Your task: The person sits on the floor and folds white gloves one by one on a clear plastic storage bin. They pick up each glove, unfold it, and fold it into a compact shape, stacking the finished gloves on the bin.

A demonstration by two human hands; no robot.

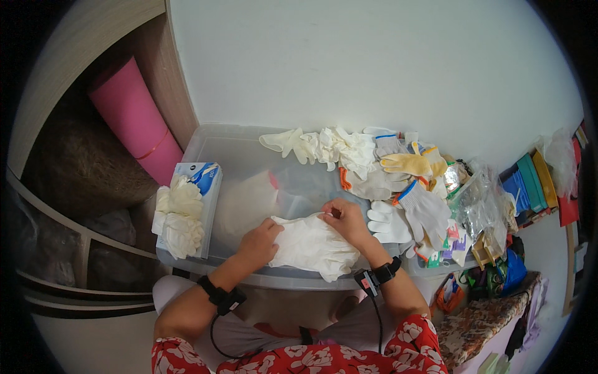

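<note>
White thin disposable gloves (pixel 311 246), in what looks like a flat layered bundle, lie over the front part of a translucent plastic bin lid. My left hand (pixel 258 243) is closed on their left edge, thumb and fingers pinching the material. At the upper right edge, my right hand (pixel 346 222) is closed too, its fingertips pinched together at the glove material. Left of my hands stands a blue and white glove box (pixel 210 215), with crumpled white gloves (pixel 181 215) heaped on top.
Loose white gloves (pixel 336 148) lie along the lid's (pixel 224 140) back edge. Knitted work gloves (pixel 425 209), some with orange or blue cuffs, pile up at right beside clear plastic packaging (pixel 479 199). A rolled pink mat (pixel 137 115) leans in the left cabinet. A white wall (pixel 374 62) rises behind.
</note>
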